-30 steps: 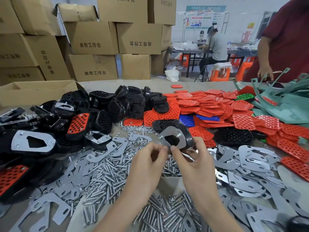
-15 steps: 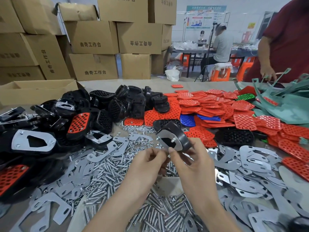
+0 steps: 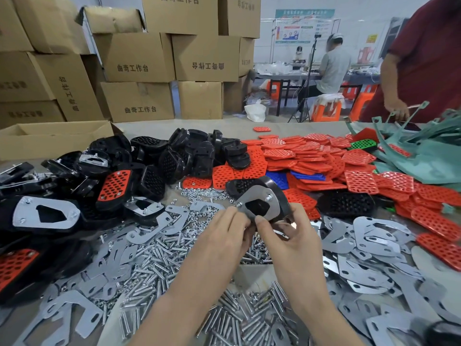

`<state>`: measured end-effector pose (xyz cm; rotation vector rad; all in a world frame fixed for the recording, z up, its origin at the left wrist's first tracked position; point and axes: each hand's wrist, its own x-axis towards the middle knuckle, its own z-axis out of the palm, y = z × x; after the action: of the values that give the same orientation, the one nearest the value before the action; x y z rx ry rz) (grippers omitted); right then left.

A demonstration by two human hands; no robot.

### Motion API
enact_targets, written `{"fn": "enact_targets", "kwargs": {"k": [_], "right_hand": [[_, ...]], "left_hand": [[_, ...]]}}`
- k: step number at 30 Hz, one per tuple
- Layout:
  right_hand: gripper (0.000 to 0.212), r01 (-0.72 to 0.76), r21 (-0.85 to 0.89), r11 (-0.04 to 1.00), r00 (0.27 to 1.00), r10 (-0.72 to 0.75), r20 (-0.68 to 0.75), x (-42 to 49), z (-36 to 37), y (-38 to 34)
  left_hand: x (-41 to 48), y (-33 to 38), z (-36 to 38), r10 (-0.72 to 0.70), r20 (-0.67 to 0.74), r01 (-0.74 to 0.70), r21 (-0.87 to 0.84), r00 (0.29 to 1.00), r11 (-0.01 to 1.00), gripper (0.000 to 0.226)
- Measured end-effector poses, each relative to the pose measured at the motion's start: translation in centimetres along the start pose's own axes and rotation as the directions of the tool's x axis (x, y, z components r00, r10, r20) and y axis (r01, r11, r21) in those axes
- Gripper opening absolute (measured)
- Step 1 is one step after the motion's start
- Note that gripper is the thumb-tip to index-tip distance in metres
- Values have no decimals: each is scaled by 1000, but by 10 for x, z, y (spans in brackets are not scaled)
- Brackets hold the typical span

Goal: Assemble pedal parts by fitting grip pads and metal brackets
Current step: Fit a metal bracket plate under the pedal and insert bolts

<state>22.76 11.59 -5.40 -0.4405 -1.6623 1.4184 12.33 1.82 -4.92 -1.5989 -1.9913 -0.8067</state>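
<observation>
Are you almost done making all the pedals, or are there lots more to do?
Lots more. Done: a few finished pedals lie on the left, showing a red pad or a bracket fitted. In hand: the left hand and right hand hold a black pedal with its metal bracket on and bolts poking through. Waiting: heaps of loose red pads, loose brackets, bolts and bare black bodies.

Small-parts assembly workshop. Beige worktable heaped: black plastic pedal bodies, 11 o'clock; red perforated grip pads, 1 o'clock; flat grey metal brackets, 4 o'clock; steel bolts, 6 o'clock. Stacked brown cardboard cartons, 12 o'clock.
</observation>
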Motion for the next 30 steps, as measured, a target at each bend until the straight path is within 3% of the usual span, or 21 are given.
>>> {"fn": "enact_targets", "kwargs": {"k": [3,6,8,12,16,18,21,25,30], "right_hand": [[33,6,8,1000,1000,-6,5,2,-2,-1],[23,-14,-9,1000,1000,15,13,4,-3,1],[11,-51,-4,999,999,51,2,7,-3,1],[25,-154,99,983,988,153,19,9,-4,1],[41,-239,116,964,968,228,101,7,0,-4],[46,-278,112,954,953,259,157,6,9,-8],[49,-301,75,951,923,270,274,4,31,-15],[20,-298,58,953,877,250,409,1,78,-29],[23,-346,95,934,866,279,414,0,122,-39]], "left_hand": [[2,-1,2,10,12,-10,-12,1000,1000,11],[-1,2,-2,-176,53,184,-265,983,947,15],[-3,5,-7,-342,96,349,-425,935,835,19],[-2,12,-18,-556,216,557,-605,803,569,25],[-4,8,-36,-571,381,639,-678,727,362,29],[-8,2,-47,-553,474,663,-720,685,205,23],[-21,-9,-68,-598,514,660,-750,615,34,16],[-38,-34,-102,-749,432,649,-760,502,-3,34],[-39,-90,-169,-860,277,642,-763,430,75,23]]}}
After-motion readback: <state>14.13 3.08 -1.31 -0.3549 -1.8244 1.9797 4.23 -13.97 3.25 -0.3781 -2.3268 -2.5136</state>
